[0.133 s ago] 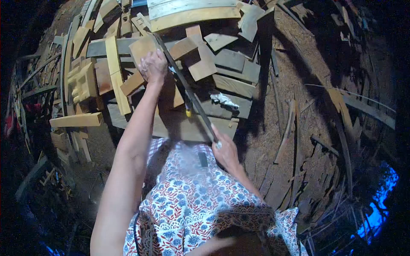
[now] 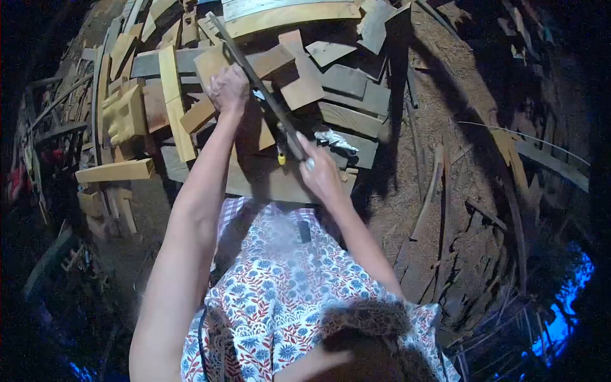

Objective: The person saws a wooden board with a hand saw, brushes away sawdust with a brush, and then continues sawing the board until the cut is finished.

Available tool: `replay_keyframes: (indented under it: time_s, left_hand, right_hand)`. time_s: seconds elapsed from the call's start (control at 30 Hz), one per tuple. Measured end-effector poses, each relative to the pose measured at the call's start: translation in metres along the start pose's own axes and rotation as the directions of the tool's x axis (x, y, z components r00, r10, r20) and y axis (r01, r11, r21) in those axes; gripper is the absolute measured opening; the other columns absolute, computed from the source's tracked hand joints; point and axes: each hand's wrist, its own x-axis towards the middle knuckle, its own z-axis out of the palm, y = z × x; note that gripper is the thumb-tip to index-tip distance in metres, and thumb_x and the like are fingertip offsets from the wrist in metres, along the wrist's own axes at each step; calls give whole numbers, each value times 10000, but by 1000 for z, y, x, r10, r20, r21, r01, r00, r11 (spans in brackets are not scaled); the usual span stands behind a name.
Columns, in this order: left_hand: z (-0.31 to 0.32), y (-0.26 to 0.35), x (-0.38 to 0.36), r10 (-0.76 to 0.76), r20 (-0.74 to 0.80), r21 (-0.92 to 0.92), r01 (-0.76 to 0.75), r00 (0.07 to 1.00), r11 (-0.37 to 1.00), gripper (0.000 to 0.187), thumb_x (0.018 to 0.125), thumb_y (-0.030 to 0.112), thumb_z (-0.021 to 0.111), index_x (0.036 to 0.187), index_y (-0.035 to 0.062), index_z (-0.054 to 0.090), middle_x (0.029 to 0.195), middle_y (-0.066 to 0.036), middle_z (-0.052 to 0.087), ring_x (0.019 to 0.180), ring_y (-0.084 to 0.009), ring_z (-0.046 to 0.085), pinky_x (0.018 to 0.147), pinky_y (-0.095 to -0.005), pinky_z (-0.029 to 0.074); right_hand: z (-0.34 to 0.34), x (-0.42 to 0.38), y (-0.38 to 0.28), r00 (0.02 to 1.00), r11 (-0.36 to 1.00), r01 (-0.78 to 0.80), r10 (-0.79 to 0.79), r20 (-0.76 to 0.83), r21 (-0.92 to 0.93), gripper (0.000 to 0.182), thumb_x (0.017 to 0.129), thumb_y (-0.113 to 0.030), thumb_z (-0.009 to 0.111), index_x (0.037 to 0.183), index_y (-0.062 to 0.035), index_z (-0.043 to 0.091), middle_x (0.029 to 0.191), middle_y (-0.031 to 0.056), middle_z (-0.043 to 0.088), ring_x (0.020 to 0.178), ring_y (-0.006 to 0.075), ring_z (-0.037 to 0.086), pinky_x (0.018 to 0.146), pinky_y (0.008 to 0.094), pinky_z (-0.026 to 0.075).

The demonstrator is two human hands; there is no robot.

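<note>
The saw (image 2: 254,79), long, stiff and thin-bladed, lies diagonally at upper centre; the right hand (image 2: 320,173) closes on its handle; the left hand (image 2: 226,87) presses down a wood piece (image 2: 210,63).

You have a white rag (image 2: 333,139) on the planks, a curved board (image 2: 293,18) at the far edge, offcuts (image 2: 114,170) stacked left, and sawdust-covered ground (image 2: 445,127) right.

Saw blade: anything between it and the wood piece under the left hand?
Nothing visible. The saw, gripped by the right hand, runs right past the left hand, which presses the wood piece. No other scrap lies between blade and piece.
</note>
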Motion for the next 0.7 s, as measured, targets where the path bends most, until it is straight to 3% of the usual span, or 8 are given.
replay_keyframes:
  time_s: [0.1, 0.2, 0.27, 0.3, 0.33, 0.43, 0.57, 0.7]
  left_hand:
    - [-13, 3, 5, 25, -81, 9, -25, 996, 1000, 366, 859, 306, 368, 740, 89, 638, 800, -125, 631, 759, -342, 581, 722, -459, 431]
    - [-8, 4, 5, -29, -89, -7, 28, 996, 1000, 429, 866, 312, 358, 712, 49, 661, 779, -145, 640, 759, -371, 589, 719, -465, 429]
    - [-2, 0, 0, -23, -152, -4, 23, 988, 1000, 433, 866, 317, 361, 707, 49, 663, 779, -143, 640, 755, -370, 587, 718, -468, 427]
    - [-6, 3, -4, 3, -224, -7, -5, 974, 1000, 438, 867, 323, 365, 702, 49, 664, 779, -141, 640, 752, -369, 585, 717, -471, 426]
    - [-13, 5, -5, 17, -110, -11, -18, 994, 1000, 437, 865, 331, 375, 690, 50, 660, 787, -134, 641, 759, -358, 581, 710, -475, 423]
    - [-10, 4, -4, 27, -158, -4, -28, 987, 1000, 427, 856, 330, 385, 681, 54, 659, 803, -125, 643, 776, -337, 578, 698, -475, 417]
    - [-8, 2, -16, 41, -62, 74, -37, 997, 997, 412, 847, 325, 392, 686, 56, 660, 815, -120, 642, 800, -321, 578, 689, -466, 412]
    - [-10, 4, -15, 46, -103, 18, -44, 994, 999, 402, 837, 331, 399, 698, 60, 662, 818, -129, 639, 838, -324, 569, 727, -455, 390]
  right_hand:
    - [-4, -10, -7, 1000, 1000, -2, 2, 27, -15, 663, 735, -26, 571, 1341, -232, 396, 872, 206, 558, 819, 371, 549, 744, 434, 441]
    - [-15, -71, 16, 998, 999, -39, 38, 42, 13, 652, 738, -27, 570, 1340, -213, 400, 884, 207, 550, 840, 367, 545, 751, 425, 441]
    - [-18, -104, 24, 986, 991, -137, 137, 98, -12, 640, 741, -17, 567, 1337, -184, 404, 892, 210, 546, 846, 362, 545, 756, 419, 441]
    - [-18, -98, 15, 982, 988, -152, 153, 109, -9, 640, 741, -17, 567, 1337, -184, 404, 892, 210, 546, 846, 362, 545, 756, 419, 441]
    - [-17, -72, 6, 985, 991, -134, 134, 110, -6, 630, 751, -26, 564, 1338, -187, 405, 886, 207, 546, 851, 359, 547, 757, 418, 442]
    - [-2, 1, -8, 998, 1000, -3, 3, 57, 7, 605, 782, -79, 564, 1345, -228, 399, 864, 198, 544, 841, 354, 557, 746, 418, 445]
    - [5, -19, -12, 987, 994, -111, 111, 112, -6, 584, 804, -113, 559, 1346, -256, 395, 849, 192, 542, 815, 348, 566, 738, 421, 448]
    - [32, -29, -10, 999, 995, -51, 52, -9, 89, 589, 818, -103, 556, 1357, -259, 376, 852, 177, 545, 799, 341, 570, 736, 417, 452]
